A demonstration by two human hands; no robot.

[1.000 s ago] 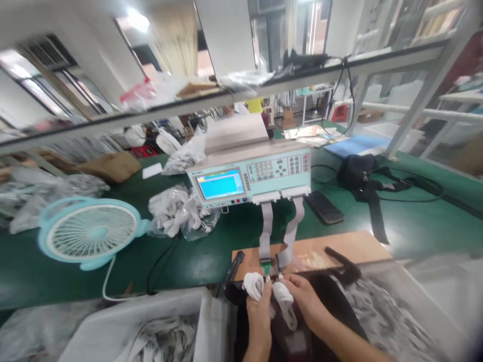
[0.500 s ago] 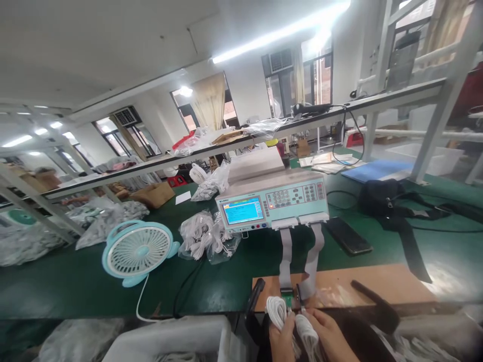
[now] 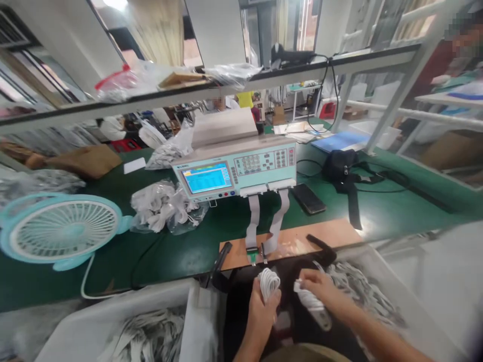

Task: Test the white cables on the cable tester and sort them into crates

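Note:
My left hand (image 3: 260, 309) is closed around a coiled white cable (image 3: 269, 282), whose loops stand up above the fingers. My right hand (image 3: 320, 286) pinches the end of a second coiled white cable (image 3: 311, 301), which hangs tilted below the fingers. Both coils are apart from the small green circuit board (image 3: 252, 257) at the table edge. Grey ribbon cables (image 3: 253, 221) run from that board and a dark connector (image 3: 264, 249) beside it up to a tester (image 3: 234, 168) with a lit blue screen.
A white bin (image 3: 188, 301) with many cables stands at the left, and another cable pile (image 3: 358, 286) lies in a bin at the right. On the green table are a fan (image 3: 71, 229), bagged cables (image 3: 158, 203), a phone (image 3: 308, 198) and a black bag (image 3: 341, 168). A shelf bar (image 3: 211, 83) crosses behind.
Both hands have drawn back from the connectors at the board's edge, each with its cable coil. The hands are farther apart, and the view has tilted down and turned right.

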